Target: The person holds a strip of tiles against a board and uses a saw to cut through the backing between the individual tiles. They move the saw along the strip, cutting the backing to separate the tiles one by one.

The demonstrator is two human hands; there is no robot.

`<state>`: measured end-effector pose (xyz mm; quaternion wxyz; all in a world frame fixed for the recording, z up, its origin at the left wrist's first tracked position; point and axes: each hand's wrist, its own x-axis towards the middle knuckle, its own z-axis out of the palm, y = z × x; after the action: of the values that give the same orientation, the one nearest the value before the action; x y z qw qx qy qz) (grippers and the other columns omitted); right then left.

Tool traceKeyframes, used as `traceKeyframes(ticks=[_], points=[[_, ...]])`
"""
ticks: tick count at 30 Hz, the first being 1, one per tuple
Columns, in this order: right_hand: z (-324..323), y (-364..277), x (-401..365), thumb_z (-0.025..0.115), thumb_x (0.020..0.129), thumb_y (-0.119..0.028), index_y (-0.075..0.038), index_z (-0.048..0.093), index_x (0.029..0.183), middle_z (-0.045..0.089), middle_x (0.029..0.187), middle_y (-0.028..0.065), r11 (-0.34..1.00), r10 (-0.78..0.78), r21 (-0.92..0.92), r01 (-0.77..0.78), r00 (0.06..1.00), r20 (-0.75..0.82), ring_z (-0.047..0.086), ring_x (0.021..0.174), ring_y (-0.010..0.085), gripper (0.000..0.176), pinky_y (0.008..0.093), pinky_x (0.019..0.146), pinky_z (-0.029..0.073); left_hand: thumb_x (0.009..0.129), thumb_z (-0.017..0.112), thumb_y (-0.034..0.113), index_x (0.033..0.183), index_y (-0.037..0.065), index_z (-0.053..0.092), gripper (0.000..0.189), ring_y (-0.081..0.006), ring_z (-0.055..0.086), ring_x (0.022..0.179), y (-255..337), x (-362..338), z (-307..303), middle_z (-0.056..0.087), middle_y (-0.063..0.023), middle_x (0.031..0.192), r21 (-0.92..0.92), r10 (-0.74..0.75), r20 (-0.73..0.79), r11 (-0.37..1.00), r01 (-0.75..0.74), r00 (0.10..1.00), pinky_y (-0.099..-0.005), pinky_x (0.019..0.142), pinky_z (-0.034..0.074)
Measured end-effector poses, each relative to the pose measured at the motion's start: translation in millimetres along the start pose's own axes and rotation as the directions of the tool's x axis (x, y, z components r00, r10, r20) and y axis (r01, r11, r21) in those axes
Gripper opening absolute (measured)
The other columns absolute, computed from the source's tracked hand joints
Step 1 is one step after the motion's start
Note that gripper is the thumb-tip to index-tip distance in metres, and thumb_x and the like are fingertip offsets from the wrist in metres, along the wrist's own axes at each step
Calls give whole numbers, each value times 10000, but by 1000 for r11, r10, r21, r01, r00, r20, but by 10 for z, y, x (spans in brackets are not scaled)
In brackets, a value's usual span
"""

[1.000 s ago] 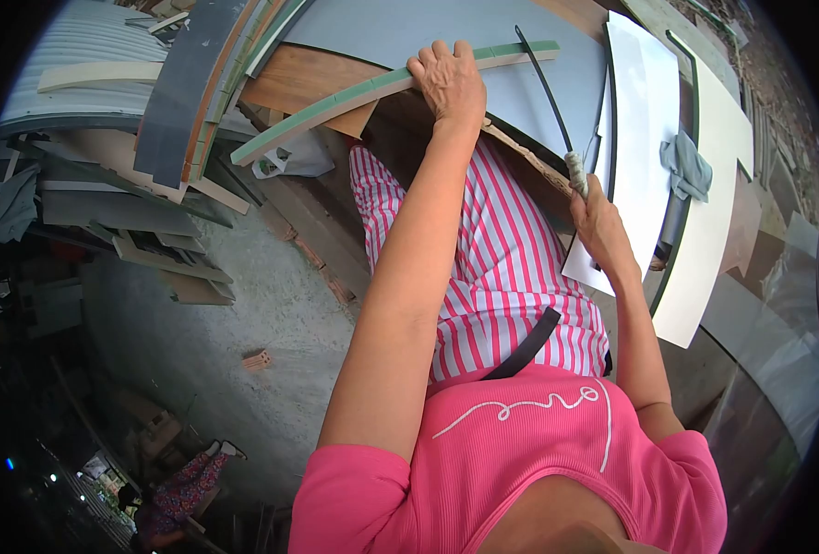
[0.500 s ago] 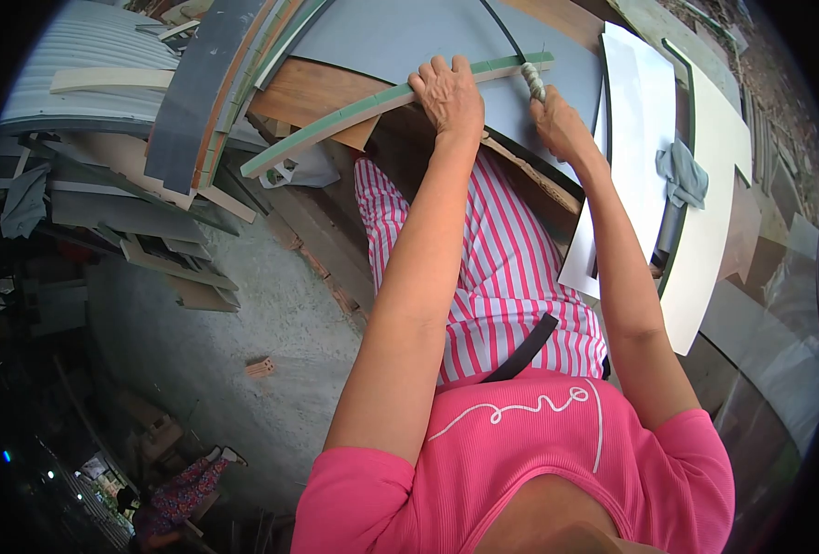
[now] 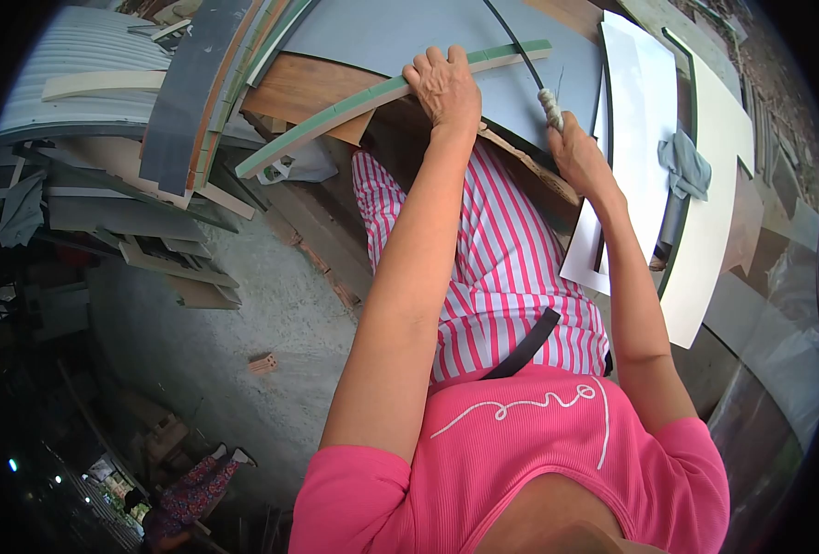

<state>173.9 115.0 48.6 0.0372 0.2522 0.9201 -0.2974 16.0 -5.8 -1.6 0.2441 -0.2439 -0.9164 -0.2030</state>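
My left hand (image 3: 444, 88) is closed over a long green-topped strip (image 3: 335, 118), marked by cross lines along its length. The strip lies slanted over the work surface, its near end sticking out to the left. My right hand (image 3: 578, 159) grips the pale wrapped handle (image 3: 550, 109) of a tool with a long, thin dark rod (image 3: 517, 44). This rod crosses over the strip near its far right end, and a fine wire end pokes up beside the handle.
A grey panel (image 3: 382, 37) and a brown wooden board (image 3: 312, 88) lie under the strip. White sheets (image 3: 638, 120) and a grey cloth (image 3: 684, 166) are at my right. Stacked boards (image 3: 192, 92) stand left. A brick (image 3: 262, 363) lies on the floor; another person (image 3: 192, 494) is far left.
My right hand has drawn back down and to the right with the tool, its handle now off the strip. The left hand and the strip have shifted slightly up.
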Motion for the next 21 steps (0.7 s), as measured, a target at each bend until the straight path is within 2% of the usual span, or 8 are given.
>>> traceKeyframes(ticks=[1,3,6,9,11,13,16,21], points=[[43,-49,228,426,961,-219,43,454,1072,634,820,318,1000,-29,-12,29,999,-35,629,770,477,286,520,692,490,707,576,-11,862,31,605,163,-319,511,884,4,-1,1,561,-173,889,3,-2,3,1000,2,1000,-428,842,336],[-25,-308,515,427,959,-232,42,461,1069,632,832,322,993,53,105,-54,998,15,624,775,484,298,527,699,485,710,576,-8,862,31,605,159,-319,511,885,10,23,-1,561,-173,890,3,-8,3,1000,8,1000,-429,843,336],[-46,-392,582,422,960,-237,42,461,1067,636,843,316,987,85,132,-87,996,22,622,781,484,302,536,693,482,715,576,-4,859,29,602,151,-320,511,880,8,13,-13,560,-171,887,4,-16,-1,1000,16,1000,-432,844,337],[56,-139,338,424,962,-230,45,453,1075,627,816,325,1000,-11,11,11,999,-37,622,757,488,299,536,667,484,714,577,-4,852,27,600,143,-321,513,871,11,3,-3,558,-169,878,5,-3,-12,1000,3,1000,-436,841,339],[69,59,-27,426,967,-216,39,445,1081,617,786,327,999,-39,14,40,999,-15,625,734,481,280,524,657,486,712,577,-5,847,26,598,140,-321,513,867,-2,-27,-14,557,-169,873,3,13,-1,1000,-13,1000,-437,840,339],[-23,65,-447,430,968,-198,30,438,1089,610,759,325,995,96,24,-98,994,61,626,713,474,258,521,647,479,709,577,-5,840,24,598,136,-319,511,865,5,-6,-12,556,-168,864,1,18,-5,1000,-18,1000,-440,837,339],[-82,124,-836,433,966,-192,24,437,1092,613,756,315,984,176,20,-179,979,107,627,713,465,250,521,640,471,707,577,-7,839,26,599,138,-318,510,863,-4,-16,-11,554,-167,860,-13,27,-5,1000,-27,1000,-441,835,339],[-94,40,-400,436,960,-189,34,443,1090,616,774,321,997,69,24,-71,995,70,612,732,488,258,533,666,469,710,570,-8,838,34,601,138,-313,511,858,-19,-21,14,557,-159,862,-28,33,-22,999,-33,999,-437,832,337]])
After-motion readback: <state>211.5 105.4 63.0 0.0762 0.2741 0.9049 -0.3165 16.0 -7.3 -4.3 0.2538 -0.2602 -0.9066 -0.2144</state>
